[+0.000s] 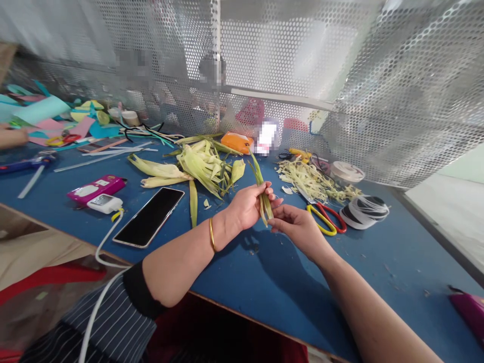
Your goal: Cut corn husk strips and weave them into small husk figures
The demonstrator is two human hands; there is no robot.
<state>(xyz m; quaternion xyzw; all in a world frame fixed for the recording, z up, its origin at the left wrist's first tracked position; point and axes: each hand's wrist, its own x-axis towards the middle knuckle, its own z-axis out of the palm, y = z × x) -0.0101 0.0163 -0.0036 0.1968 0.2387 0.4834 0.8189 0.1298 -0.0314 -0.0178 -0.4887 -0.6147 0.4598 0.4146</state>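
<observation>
My left hand is closed round a bundle of narrow green leaf strips, which stick up and back from my fist. A gold bangle sits on that wrist. My right hand pinches the lower end of the same strips from the right, fingers pressed together. Both hands hover just above the blue table. A heap of pale green husk leaves lies behind my left hand.
Red-and-yellow scissors and a pile of leaf trimmings lie right of my hands, with wire spools beyond. A black phone, a white charger and a pink box lie to the left. A perforated metal screen backs the table.
</observation>
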